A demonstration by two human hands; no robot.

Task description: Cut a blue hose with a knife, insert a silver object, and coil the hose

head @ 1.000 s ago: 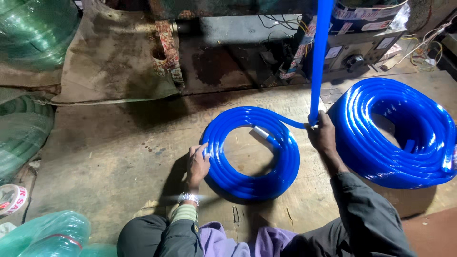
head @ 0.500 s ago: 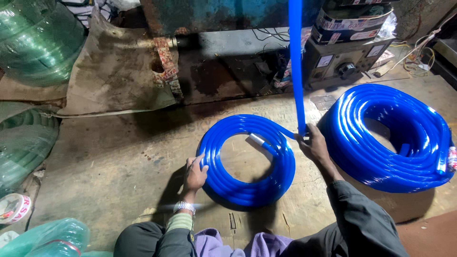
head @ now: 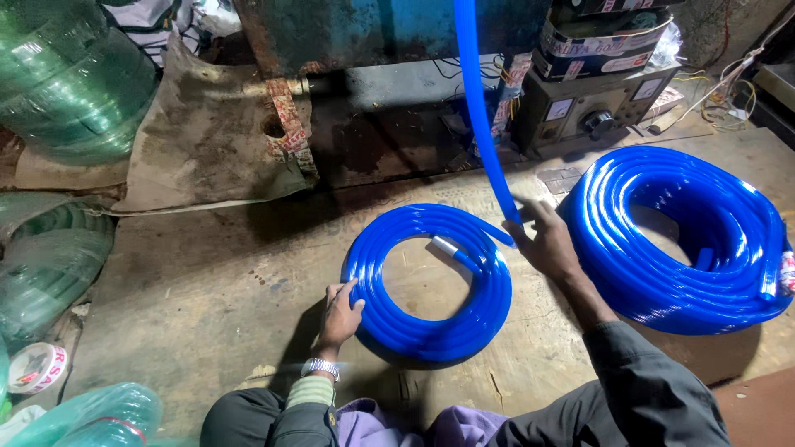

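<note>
On the worn wooden floor (head: 207, 290) lies a small coil of blue hose (head: 426, 285). Left hand (head: 341, 313) rests flat and unclenched on its near-left rim. Right hand (head: 546, 240) seems wrapped around the hose strand (head: 480, 124) descending from above, beside a larger blue coil (head: 683, 240); green coils (head: 70, 74) sit far left.

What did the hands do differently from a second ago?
Little changed. The right hand keeps its grip on the blue hose coming down from above, feeding it onto the small coil. The left hand stays pressed on that coil's left edge. The big coil lies as before.
</note>
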